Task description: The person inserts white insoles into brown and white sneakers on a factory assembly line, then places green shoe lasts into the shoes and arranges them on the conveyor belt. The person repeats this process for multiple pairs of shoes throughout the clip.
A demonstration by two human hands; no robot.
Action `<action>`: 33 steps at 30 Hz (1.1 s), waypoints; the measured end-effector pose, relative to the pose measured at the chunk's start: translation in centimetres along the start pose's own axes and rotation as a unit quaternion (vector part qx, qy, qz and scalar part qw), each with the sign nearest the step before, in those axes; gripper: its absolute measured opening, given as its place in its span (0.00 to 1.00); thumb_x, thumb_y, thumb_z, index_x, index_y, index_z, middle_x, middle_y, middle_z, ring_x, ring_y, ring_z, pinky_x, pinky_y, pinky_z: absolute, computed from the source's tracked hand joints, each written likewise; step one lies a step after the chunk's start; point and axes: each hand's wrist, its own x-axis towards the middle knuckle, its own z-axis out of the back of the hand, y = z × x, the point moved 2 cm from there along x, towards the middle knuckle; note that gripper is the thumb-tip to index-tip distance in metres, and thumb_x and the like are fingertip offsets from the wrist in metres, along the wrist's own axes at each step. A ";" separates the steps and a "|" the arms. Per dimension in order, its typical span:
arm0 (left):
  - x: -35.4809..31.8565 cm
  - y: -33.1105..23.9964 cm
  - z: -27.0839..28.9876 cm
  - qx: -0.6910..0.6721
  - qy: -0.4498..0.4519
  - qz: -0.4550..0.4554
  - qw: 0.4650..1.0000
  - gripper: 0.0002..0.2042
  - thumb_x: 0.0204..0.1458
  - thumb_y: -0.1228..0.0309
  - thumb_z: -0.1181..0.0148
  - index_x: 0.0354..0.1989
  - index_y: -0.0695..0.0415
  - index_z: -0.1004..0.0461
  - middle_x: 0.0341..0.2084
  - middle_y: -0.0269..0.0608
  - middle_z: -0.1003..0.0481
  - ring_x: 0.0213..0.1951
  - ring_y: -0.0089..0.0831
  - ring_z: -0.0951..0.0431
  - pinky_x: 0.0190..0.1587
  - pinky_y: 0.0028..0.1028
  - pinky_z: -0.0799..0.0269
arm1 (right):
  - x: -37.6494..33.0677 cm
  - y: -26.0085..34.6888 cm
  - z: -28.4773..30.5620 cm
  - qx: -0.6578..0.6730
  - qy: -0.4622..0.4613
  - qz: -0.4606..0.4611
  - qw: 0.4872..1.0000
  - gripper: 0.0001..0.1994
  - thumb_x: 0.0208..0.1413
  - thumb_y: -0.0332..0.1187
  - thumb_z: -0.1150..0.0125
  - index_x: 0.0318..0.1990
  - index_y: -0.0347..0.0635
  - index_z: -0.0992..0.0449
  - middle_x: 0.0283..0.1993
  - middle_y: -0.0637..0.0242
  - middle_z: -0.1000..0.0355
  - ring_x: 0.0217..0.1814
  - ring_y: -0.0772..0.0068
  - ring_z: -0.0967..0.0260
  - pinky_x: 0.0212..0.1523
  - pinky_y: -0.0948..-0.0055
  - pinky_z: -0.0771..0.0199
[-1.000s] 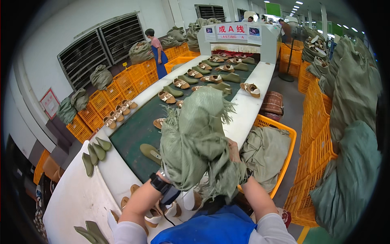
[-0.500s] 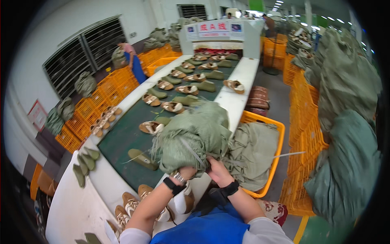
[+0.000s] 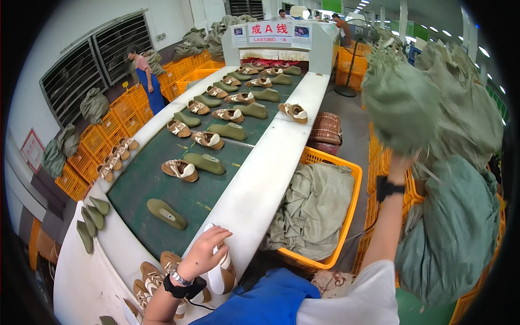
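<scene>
- Nearest in, the left hand (image 3: 203, 252) rests with fingers spread loosely over a tan-and-white sneaker (image 3: 222, 271) at the near end of the white table edge (image 3: 254, 189) – touching it, not clamped around it.
- Just beside that shoe sit more tan-and-white sneakers (image 3: 151, 279), clustered at the near corner.
- Out to the right, the right hand (image 3: 400, 162) is raised high, up against the neck of a bulging grey-green woven sack (image 3: 403, 103); the sack is blurred and hides the fingers, so whether they grip it cannot be told.
- Below that arm, an orange plastic crate (image 3: 352, 179) holds slack, crumpled grey-green sacks (image 3: 317, 206) – those look emptied already.
- Further right, full grey-green sacks (image 3: 449, 233) lean in a heap, so plenty seems left to handle.
- On the dark green conveyor belt (image 3: 146, 184), an olive shoe last (image 3: 166, 213) lies nearest, then alternating sneakers and lasts run away in rows.
- Far end: a white tunnel machine (image 3: 319, 46) spans the belt, and a person in a blue apron (image 3: 145, 76) stands by stacked orange crates (image 3: 114, 122) on the left.
</scene>
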 end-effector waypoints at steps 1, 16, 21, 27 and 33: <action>-0.4 0.6 0.0 0.015 -0.010 0.008 1.000 0.19 0.47 0.75 0.38 0.50 0.59 0.28 0.48 0.50 0.28 0.58 0.49 0.35 0.60 0.40 0.38 | 1.9 -1.4 -0.8 -0.168 0.022 -0.023 0.985 0.28 0.54 0.37 0.43 0.61 0.39 0.41 0.62 0.53 0.40 0.61 0.52 0.40 0.61 0.55 0.40; -19.9 3.0 2.4 0.093 -0.278 0.325 0.899 0.17 0.48 0.73 0.40 0.47 0.64 0.28 0.43 0.53 0.26 0.48 0.49 0.28 0.52 0.37 0.32 | -21.9 8.2 -14.6 -0.069 0.800 -0.022 0.596 0.22 0.48 0.32 0.40 0.54 0.42 0.28 0.38 0.50 0.24 0.39 0.51 0.27 0.42 0.61 0.27; -26.2 0.2 1.4 0.104 -0.306 0.416 0.850 0.18 0.48 0.73 0.40 0.49 0.62 0.29 0.42 0.53 0.25 0.46 0.50 0.26 0.49 0.36 0.30 | -25.9 25.1 -17.6 0.162 0.834 0.063 0.523 0.17 0.51 0.31 0.41 0.51 0.42 0.26 0.39 0.49 0.24 0.39 0.52 0.25 0.41 0.63 0.25; -32.4 -1.7 -2.0 0.125 -0.344 0.458 0.810 0.17 0.47 0.73 0.39 0.46 0.62 0.28 0.38 0.54 0.25 0.41 0.50 0.25 0.45 0.40 0.30 | -35.5 38.8 -15.1 0.266 0.880 0.258 0.297 0.15 0.52 0.34 0.43 0.47 0.43 0.24 0.37 0.51 0.24 0.41 0.50 0.27 0.43 0.58 0.27; -43.5 -0.2 -3.1 0.241 -0.402 0.552 0.690 0.25 0.43 0.70 0.35 0.51 0.60 0.32 0.46 0.56 0.29 0.49 0.51 0.30 0.49 0.41 0.31 | -37.9 43.5 -14.5 0.258 0.870 0.338 0.248 0.18 0.50 0.34 0.42 0.50 0.45 0.26 0.37 0.51 0.25 0.40 0.47 0.28 0.42 0.56 0.28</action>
